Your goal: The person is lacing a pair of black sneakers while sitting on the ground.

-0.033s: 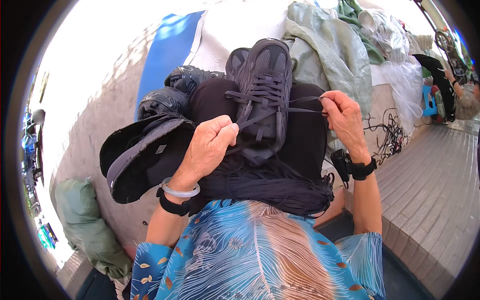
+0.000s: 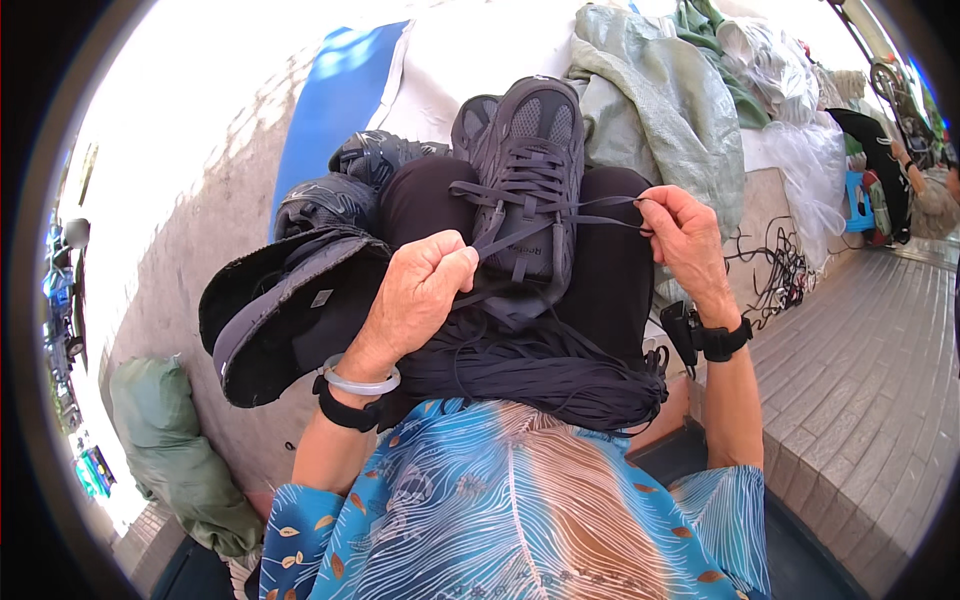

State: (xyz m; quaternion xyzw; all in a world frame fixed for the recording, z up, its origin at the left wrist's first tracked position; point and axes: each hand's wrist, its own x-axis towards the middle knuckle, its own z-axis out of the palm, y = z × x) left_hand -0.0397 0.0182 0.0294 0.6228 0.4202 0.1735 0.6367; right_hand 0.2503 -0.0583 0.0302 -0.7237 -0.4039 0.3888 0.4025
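A dark grey sneaker [image 2: 530, 170] lies on my lap, toe pointing away from me. My left hand [image 2: 420, 295] pinches one end of its flat dark lace near the shoe's tongue. My right hand [image 2: 685, 240] pinches the other end and holds it taut out to the right. A thick bundle of dark loose laces [image 2: 540, 365] rests across my lap under the shoe. Just left of my left hand lies another dark shoe [image 2: 280, 320], tipped so that its opening shows.
More dark shoes [image 2: 350, 180] are piled beyond my left knee by a blue sheet [image 2: 335, 110]. Grey-green sacking [image 2: 660, 100] and tangled cables [image 2: 780, 270] lie at the right, on brick paving [image 2: 860, 350]. A green bag [image 2: 170, 440] sits at the lower left.
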